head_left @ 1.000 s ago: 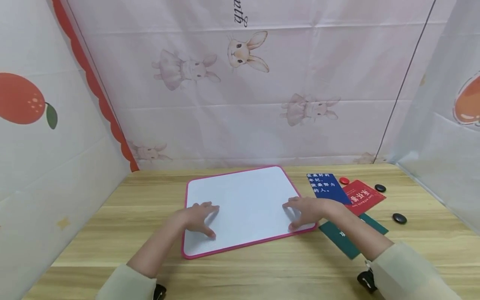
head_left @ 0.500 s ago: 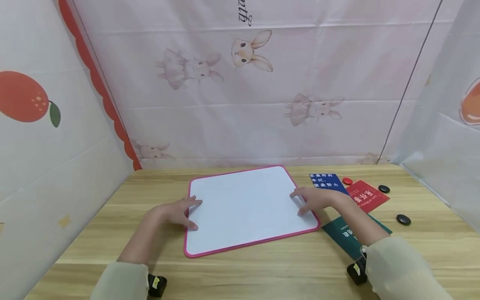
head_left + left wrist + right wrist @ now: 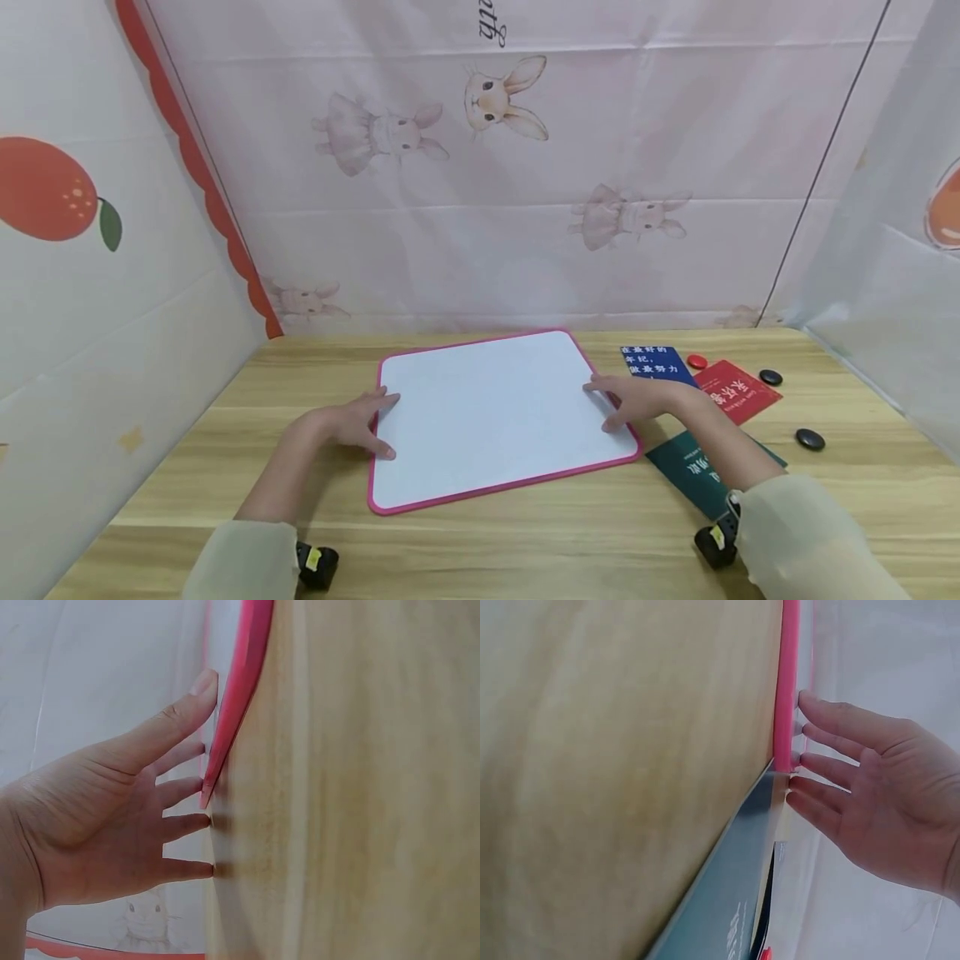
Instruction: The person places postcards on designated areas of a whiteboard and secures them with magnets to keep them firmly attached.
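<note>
A whiteboard (image 3: 487, 417) with a pink frame lies flat on the wooden table, slightly turned. My left hand (image 3: 352, 423) is at its left edge, thumb and index fingertip on the white surface. In the left wrist view, the spread, straight fingers of the left hand (image 3: 112, 810) reach the pink frame (image 3: 244, 682), and the lower two fingertips meet the table beyond its corner. My right hand (image 3: 637, 398) lies over the right edge. The right wrist view has the fingers of the right hand (image 3: 885, 772) extended, thumb and nearer fingertips on the board by the pink frame (image 3: 786, 690).
Right of the board lie a blue card (image 3: 652, 362), a red card (image 3: 742, 396) and a green card (image 3: 686, 475), partly under the right forearm. A red round magnet (image 3: 697, 362) and two black ones (image 3: 810, 439) are near them. A rabbit-printed curtain (image 3: 495, 217) stands behind.
My left hand has moved left from over the white surface to the board's left edge. The right hand has shifted a little right and farther back, onto the right edge.
</note>
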The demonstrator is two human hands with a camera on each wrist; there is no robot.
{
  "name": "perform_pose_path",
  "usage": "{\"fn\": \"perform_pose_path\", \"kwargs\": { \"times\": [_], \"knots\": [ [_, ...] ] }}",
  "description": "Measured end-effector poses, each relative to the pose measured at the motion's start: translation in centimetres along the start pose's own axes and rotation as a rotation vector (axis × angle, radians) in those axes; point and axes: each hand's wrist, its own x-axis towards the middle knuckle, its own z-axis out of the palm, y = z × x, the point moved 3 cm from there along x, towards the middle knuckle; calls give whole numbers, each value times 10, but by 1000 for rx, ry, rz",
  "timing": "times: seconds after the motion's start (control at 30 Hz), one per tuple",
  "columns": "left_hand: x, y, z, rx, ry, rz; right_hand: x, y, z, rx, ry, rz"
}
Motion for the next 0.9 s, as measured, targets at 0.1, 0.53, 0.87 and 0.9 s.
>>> {"fn": "perform_pose_path", "kwargs": {
  "times": [0.1, 0.53, 0.87, 0.9],
  "knots": [
    [1, 1, -1, -11, -11, -11, 0, -1, -1, -9, -1, 12],
    [8, -1, -6, -26, -29, -24, -3, -9, -1, -66, -4, 14],
    [12, -1, -9, -33, -36, -37, -4, -17, 2, -75, -21, 62],
    [12, 0, -9, -27, -39, -33, -4, -17, 2, -75, -20, 69]
  ]
}}
